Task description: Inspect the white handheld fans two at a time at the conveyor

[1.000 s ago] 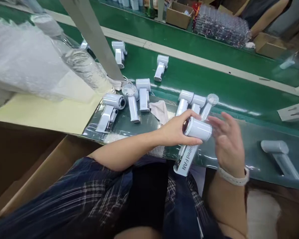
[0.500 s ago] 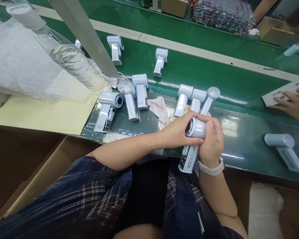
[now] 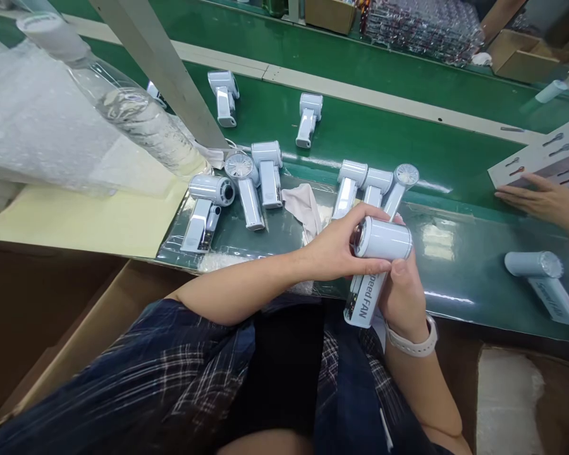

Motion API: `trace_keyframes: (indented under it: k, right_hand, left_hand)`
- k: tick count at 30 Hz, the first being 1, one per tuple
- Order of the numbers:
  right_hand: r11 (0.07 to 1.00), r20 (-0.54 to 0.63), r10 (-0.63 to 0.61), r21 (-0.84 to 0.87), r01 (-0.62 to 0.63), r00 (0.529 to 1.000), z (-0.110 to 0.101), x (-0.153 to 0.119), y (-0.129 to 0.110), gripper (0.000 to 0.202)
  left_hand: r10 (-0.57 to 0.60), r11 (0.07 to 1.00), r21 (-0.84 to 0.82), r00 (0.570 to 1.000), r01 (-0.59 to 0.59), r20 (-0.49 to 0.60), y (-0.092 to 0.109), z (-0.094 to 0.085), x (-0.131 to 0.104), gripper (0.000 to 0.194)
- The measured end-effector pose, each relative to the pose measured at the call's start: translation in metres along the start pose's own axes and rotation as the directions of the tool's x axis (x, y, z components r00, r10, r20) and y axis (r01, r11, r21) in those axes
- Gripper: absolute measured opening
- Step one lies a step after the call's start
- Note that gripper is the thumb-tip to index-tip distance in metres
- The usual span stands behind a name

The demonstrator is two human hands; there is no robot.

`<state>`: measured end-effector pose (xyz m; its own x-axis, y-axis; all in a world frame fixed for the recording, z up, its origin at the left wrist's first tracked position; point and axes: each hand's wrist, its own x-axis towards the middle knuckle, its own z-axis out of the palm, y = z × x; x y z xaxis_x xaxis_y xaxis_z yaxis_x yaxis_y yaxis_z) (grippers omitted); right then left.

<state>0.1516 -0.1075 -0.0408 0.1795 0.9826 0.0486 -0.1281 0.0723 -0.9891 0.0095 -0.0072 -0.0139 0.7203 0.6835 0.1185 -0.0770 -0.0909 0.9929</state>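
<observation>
Between my two hands is a white handheld fan [image 3: 385, 239], its barrel-shaped head lying sideways and its handle, marked "Speed FAN", slanting down toward my lap. My left hand [image 3: 334, 249] is closed round the left end of the head, thumb below and fingers above. My right hand [image 3: 404, 291], with a pale watch on the wrist, grips the fan from the right near where head and handle meet. Some of its fingers are hidden behind the fan. Small dark parts show along the open side of the handle. Just beyond my hands lie several more white fans [image 3: 352, 180].
More fans [image 3: 249, 193] and a pale cloth [image 3: 303, 207] lie left on the green bench. A water bottle [image 3: 128, 114] stands by a metal post [image 3: 165, 69]. At right, another person's hand [image 3: 545, 201] holds a printed sheet [image 3: 516, 167] near a fan [image 3: 545, 284].
My right hand has slid down off the right end of the fan's head, so more of the head and lettering shows. The other person's printed sheet has moved further into view.
</observation>
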Motion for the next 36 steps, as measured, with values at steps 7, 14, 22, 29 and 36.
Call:
trace_keyframes:
  k: [7,14,22,29,36]
  right_hand:
    - [0.987,0.009,0.038,-0.158,-0.037,0.999,0.001,-0.006,-0.012,0.087]
    - [0.946,-0.033,0.104,-0.305,-0.109,0.994,0.006,-0.009,-0.009,0.100]
    - [0.968,-0.052,0.014,-0.250,-0.026,0.999,0.008,-0.007,-0.007,0.087]
    - [0.956,-0.072,0.059,-0.284,-0.077,0.996,0.010,-0.007,-0.009,0.093]
    - [0.920,-0.128,0.004,-0.388,-0.054,0.992,0.014,-0.008,-0.015,0.094]
  left_hand:
    - [0.011,1.000,0.001,1.000,-0.011,-0.002,0.004,0.001,-0.006,0.058]
    - [-0.061,0.996,-0.057,0.996,0.065,0.071,0.000,-0.005,-0.004,0.048]
    - [-0.118,0.977,-0.165,0.985,0.138,0.126,-0.004,-0.006,-0.005,0.051]
    - [-0.098,0.992,-0.079,0.995,0.100,0.034,-0.008,-0.005,0.000,0.050]
    - [-0.102,0.992,-0.068,0.995,0.102,0.013,-0.005,-0.004,0.002,0.051]
